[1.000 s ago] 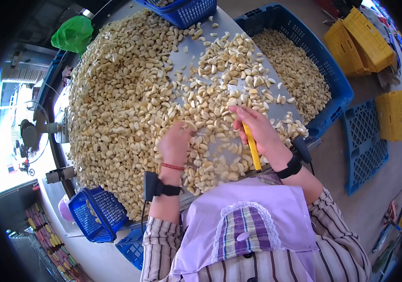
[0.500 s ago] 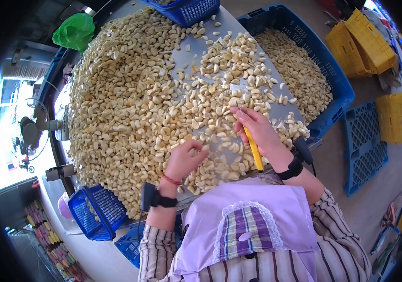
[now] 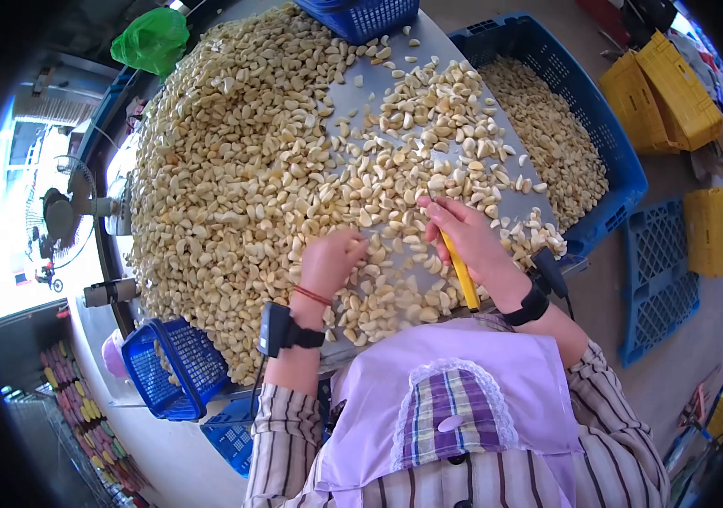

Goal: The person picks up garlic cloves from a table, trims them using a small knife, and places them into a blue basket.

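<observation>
Pale, garlic-like cloves [image 3: 234,178] cover much of a grey metal table [image 3: 442,42], heaped on the left and looser toward the right. My left hand [image 3: 332,261], with a red band at its wrist, is over the cloves near the table's front, its fingers curled together; whatever they hold, if anything, is hidden. To its right my right hand [image 3: 467,241] grips a yellow-handled tool [image 3: 463,275], the handle pointing back toward my body and the tip near the cloves.
A large blue crate [image 3: 624,161] of cloves stands right of the table. Small blue baskets sit at the top [image 3: 361,19] and front left [image 3: 171,372]. Yellow crates [image 3: 662,97], a blue pallet [image 3: 657,271], a fan [image 3: 65,216] and a green bag [image 3: 151,42] are around.
My left hand has moved slightly up and away from my body, its fingers more turned under. My right hand keeps its grip on the tool. The whole view has shifted a little.
</observation>
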`<state>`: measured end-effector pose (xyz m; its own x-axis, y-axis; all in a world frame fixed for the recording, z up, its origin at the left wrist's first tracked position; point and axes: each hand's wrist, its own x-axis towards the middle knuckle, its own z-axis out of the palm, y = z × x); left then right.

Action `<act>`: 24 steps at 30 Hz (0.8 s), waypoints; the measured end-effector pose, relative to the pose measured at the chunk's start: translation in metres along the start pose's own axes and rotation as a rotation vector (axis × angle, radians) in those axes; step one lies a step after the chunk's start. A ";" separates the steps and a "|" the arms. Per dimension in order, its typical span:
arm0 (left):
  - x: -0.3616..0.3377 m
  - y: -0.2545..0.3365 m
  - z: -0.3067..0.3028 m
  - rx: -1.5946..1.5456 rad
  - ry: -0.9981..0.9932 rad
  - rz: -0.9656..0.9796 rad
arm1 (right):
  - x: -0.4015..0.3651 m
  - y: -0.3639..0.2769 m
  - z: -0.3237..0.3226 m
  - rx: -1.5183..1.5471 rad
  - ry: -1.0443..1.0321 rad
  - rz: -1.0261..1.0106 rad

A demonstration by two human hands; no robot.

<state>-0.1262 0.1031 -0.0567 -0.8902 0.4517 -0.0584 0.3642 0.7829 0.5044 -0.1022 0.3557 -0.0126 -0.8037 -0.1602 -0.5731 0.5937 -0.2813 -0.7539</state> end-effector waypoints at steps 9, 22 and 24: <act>-0.034 -0.009 -0.054 -1.291 0.227 -0.477 | -0.005 -0.001 -0.009 0.046 0.053 0.007; -0.054 0.019 -0.037 -1.328 0.162 -0.492 | -0.005 0.013 0.012 -0.188 -0.130 -0.063; -0.055 0.021 -0.042 -1.639 0.383 -0.358 | -0.006 0.010 0.012 -0.159 -0.062 -0.048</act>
<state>-0.0814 0.0764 -0.0066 -0.9568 0.0555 -0.2853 -0.2722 -0.5154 0.8126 -0.0926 0.3430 -0.0129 -0.8293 -0.2094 -0.5180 0.5495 -0.1374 -0.8241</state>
